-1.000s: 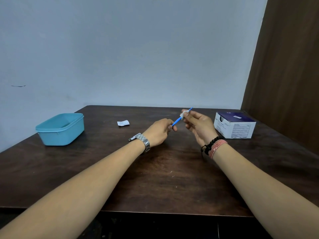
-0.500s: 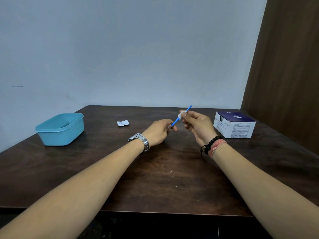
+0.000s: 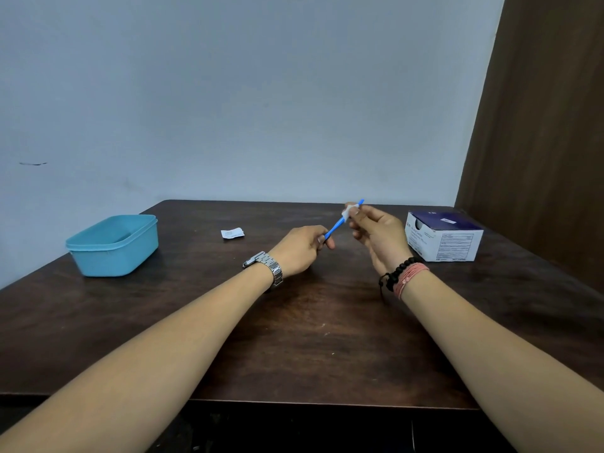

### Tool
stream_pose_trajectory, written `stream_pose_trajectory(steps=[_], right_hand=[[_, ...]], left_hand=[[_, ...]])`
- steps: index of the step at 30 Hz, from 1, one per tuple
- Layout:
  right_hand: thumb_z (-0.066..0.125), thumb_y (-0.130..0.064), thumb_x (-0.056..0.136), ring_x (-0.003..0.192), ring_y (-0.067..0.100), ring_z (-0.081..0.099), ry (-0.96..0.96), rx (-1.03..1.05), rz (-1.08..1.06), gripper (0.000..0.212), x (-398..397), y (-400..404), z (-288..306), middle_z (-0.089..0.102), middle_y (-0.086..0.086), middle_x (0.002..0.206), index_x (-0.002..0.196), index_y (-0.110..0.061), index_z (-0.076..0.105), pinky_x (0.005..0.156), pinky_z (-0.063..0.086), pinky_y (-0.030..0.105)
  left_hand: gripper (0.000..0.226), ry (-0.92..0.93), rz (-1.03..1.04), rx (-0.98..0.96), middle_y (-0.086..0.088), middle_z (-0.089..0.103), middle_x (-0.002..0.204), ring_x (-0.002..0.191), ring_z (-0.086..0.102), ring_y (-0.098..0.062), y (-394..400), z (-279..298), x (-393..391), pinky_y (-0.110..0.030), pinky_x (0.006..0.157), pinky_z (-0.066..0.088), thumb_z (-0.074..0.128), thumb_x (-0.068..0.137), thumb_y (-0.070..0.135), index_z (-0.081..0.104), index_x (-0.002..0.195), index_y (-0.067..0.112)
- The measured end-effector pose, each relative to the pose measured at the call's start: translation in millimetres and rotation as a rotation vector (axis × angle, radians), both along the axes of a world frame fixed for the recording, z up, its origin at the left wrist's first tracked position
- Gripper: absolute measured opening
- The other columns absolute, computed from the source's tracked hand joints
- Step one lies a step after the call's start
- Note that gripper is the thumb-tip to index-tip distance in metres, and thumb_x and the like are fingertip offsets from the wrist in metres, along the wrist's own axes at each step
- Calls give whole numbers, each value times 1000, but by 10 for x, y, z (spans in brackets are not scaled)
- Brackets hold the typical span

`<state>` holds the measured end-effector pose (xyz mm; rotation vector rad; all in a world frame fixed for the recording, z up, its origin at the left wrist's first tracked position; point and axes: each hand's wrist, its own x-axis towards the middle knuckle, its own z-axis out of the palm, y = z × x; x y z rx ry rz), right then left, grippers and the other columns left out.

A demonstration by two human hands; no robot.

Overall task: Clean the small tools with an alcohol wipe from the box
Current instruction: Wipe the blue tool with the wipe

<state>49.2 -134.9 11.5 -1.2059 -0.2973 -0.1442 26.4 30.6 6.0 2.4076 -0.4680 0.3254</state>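
Above the table [image 3: 294, 338], the left hand [image 3: 299, 248] pinches the lower end of a blue tool [image 3: 336, 226] in a closed grip. The right hand [image 3: 379, 235] grips a white wipe [image 3: 349, 211] wrapped round its upper part. The box [image 3: 444, 237] sits to the right.

Dark wooden table [image 3: 294, 338]: left hand [image 3: 299, 248] pinches the lower end of a slim blue tool [image 3: 336, 226], right hand [image 3: 376, 233] pinches a white wipe [image 3: 349, 211] round its upper part. Left: turquoise tub [image 3: 114, 245]. Centre: torn white wrapper [image 3: 232, 233]. Right: white-and-purple box [image 3: 443, 235].
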Motion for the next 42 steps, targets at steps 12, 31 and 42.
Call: stream_pose_trajectory(steps=[12,31,42], right_hand=[[63,-11,92,67,3,55,4,-75,41,14,-28,42,-27,70,0,87,103,-7,70,58,43,14],[61,-14,94,67,1,56,-46,66,10,10,-68,-56,79,71,-5,91,97,-18,70,59,41,13],[62,-13,92,65,0,58,-51,-137,81,13,-66,42,-28,72,-4,92,100,-19,71,59,41,15]], left_hand=[[29,-22,-5,6,5,49,70,69,49,-19,12,7,6,-29,64,40,35,101,12,60,91,23],[30,-14,-67,-41,6,50,71,65,49,-11,-46,-1,-4,-29,71,46,36,102,12,63,93,21],[26,-85,-37,-188,7,61,94,78,56,-3,-48,53,5,-25,74,45,53,97,22,60,121,14]])
